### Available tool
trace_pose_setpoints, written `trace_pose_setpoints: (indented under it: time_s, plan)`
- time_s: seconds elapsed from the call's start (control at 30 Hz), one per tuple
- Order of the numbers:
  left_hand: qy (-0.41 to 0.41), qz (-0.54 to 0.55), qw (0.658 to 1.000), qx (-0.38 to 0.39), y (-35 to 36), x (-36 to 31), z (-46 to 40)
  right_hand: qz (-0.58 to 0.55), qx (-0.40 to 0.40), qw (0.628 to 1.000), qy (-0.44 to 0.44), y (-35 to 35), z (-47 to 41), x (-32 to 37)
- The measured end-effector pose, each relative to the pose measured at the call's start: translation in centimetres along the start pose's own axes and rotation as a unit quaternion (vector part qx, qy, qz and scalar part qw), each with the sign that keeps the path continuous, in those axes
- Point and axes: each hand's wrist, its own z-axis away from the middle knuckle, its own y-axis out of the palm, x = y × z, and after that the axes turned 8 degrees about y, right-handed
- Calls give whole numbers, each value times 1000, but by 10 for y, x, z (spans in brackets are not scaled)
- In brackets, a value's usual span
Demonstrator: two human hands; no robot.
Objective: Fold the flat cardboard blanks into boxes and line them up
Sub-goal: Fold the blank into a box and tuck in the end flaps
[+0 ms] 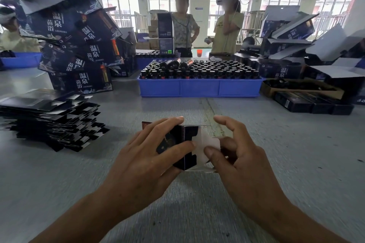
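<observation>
At far left we see a stack of flat cardboard blanks (49, 118), dark and glossy, lying on the grey surface (187, 213), and behind it a leaning pile of folded dark boxes (79, 45) printed with the white characters 温泉 and 苗浴. Near the middle, close to us, our left hand (142, 156) grips the half-folded box (187, 148): the fingers curl over its dark top and the thumb presses its near face. The box is held just above the surface with its long axis running roughly left to right, the open end with white inner flaps pointing right. Our right hand (237, 156) meets that end, thumb and bent fingers pinching a white flap, the index finger raised above it. Beyond the hands a blue crate (199, 88) holds rows of dark upright bottles (197, 71), a few lying on top. Two people (205, 23) stand behind the crate. At right lie more open dark boxes (296, 45) with white flaps up, one again showing 温泉, and low black cartons (312, 103).
</observation>
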Motion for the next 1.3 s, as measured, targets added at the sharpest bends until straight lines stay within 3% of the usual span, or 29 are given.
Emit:
trace_pose_setpoints:
  time_s: [0.27, 0.93, 1.1, 1.3]
  plan:
    - [-2, 4, 1000, 15, 3, 2, 3, 78, -17, 996, -46, 0, 1, 3]
    - [-7, 0, 1000, -8, 6, 0, 3, 105, -8, 992, -72, -4, -1, 2]
    - [-3, -35, 999, 19, 6, 3, 5, 109, -2, 992, -69, -4, -2, 4]
    - [-12, -7, 1000, -4, 5, 6, 7, 88, 97, 991, -22, -9, -1, 7]
